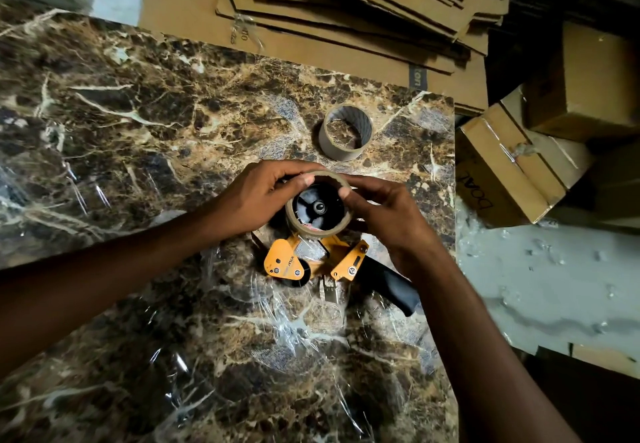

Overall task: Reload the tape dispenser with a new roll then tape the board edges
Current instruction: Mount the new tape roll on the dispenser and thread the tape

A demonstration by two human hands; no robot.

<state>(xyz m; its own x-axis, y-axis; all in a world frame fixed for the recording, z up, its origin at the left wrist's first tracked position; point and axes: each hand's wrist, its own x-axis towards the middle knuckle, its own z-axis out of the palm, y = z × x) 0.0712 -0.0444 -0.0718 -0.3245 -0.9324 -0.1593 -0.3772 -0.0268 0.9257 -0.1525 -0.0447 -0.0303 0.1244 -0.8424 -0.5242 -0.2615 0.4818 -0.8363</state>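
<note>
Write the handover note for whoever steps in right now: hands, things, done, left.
Left hand and right hand: both grip the new tape roll, pressing it over the black hub of the orange dispenser, which lies on the marble board.
Empty core stands on the board, beyond the dispenser.
Done: old core off.
Left: seat the roll fully, thread tape, tape the board edges.

Our two forearms bare to the frame edge, no sleeves on us, our left hand (pixel 258 191) bare, our right hand (pixel 388 215) bare, fingernails short, plain and unpainted
</note>
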